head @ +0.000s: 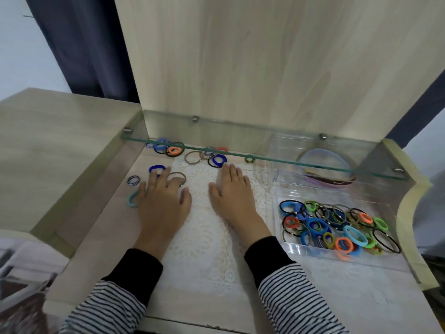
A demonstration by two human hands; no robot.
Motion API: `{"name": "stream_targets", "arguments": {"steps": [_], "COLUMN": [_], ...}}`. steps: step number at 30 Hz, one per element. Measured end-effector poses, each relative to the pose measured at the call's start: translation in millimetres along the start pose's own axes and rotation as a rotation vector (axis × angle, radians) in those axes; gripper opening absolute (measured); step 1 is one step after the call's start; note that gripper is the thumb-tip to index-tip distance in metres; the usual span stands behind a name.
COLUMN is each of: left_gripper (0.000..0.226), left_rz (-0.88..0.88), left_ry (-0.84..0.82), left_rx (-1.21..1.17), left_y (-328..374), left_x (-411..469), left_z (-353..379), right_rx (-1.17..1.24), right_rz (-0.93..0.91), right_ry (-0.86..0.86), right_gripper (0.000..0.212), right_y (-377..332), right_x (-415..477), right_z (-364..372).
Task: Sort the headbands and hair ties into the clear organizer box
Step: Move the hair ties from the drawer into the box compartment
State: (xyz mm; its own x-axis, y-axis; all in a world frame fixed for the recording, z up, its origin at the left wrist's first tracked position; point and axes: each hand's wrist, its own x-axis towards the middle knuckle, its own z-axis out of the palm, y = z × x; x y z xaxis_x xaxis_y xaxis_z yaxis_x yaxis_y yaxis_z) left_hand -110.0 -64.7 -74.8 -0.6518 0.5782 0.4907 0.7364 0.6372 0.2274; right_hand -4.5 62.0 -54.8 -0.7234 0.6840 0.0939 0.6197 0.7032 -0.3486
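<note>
My left hand (pixel 163 198) lies flat, palm down, on the table, its fingers over a brown hair tie (pixel 178 175) and a dark blue tie (pixel 157 168). A teal tie (pixel 132 199) and a striped tie (pixel 133 180) lie just left of it. My right hand (pixel 231 192) rests flat on the lace mat (pixel 204 242), holding nothing. More loose ties (pixel 173 150) lie under the glass shelf at the back. The clear organizer box (pixel 284 247) on the right holds several coloured hair ties (pixel 334 225) in its near compartment and headbands (pixel 330 179) in the far one.
A glass shelf (pixel 265 159) runs across the back, just above the table, over the far ties and the headbands. A wooden panel (pixel 265 68) rises behind it. A raised wooden side (pixel 60 153) borders the left and a curved rim (pixel 409 201) the right.
</note>
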Motion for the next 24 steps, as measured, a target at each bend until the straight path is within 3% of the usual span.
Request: {"name": "stream_targets", "arguments": {"steps": [3,7,13,24], "left_gripper": [0.030,0.016,0.023,0.024], "left_rz": [0.009,-0.005,-0.002,-0.127], "left_ry": [-0.009,-0.048,-0.103,-0.061], "left_rx": [-0.017,-0.072,-0.119,-0.139], "left_y": [0.7,2.4,4.4,-1.7], "left_x": [0.2,-1.5,-0.2,-2.5], "left_z": [-2.5,-2.8,-7.7,-7.1], "right_rx": [-0.045,-0.036,-0.163,-0.099], "right_rz": [0.009,0.032,-0.001,0.004], "right_ry": [0.143,0.192,0.314,0.285], "right_gripper": [0.059,0.051,0.041,0.033], "right_y": [-2.9,2.4,2.5,6.4], "right_x": [8.9,20.9,21.0,20.1], "right_z": [1.1,-1.5,10.0,7.2]}}
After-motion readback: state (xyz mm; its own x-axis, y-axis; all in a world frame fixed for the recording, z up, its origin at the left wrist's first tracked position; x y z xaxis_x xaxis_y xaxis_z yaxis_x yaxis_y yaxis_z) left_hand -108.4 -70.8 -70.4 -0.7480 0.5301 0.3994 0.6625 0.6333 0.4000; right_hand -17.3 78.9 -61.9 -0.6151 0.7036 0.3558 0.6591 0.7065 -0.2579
